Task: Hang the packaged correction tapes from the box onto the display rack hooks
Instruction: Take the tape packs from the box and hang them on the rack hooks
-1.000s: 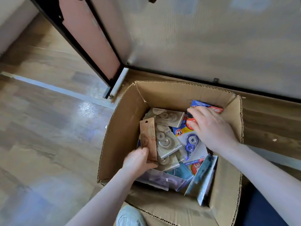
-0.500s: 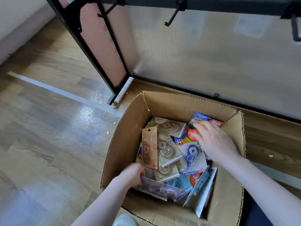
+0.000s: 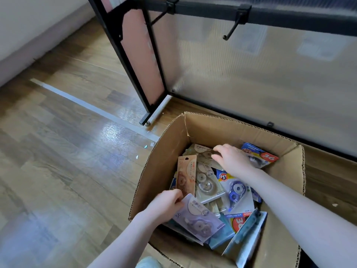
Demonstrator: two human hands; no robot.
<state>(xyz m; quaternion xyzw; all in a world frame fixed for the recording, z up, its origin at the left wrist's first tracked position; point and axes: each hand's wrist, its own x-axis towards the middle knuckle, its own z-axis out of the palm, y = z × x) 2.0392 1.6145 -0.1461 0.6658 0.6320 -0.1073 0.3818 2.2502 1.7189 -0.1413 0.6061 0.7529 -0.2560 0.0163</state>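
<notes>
Plainly: "PET" pkg & "36" pkg lie in box.

A shop floor: a black display rack with peg hooks stands on wood-look flooring beside a cardboard box of packaged stock.

Beyond the right hand's fingers the cardboard box wall closes in; above them, open air reaches the rack hook.
</notes>
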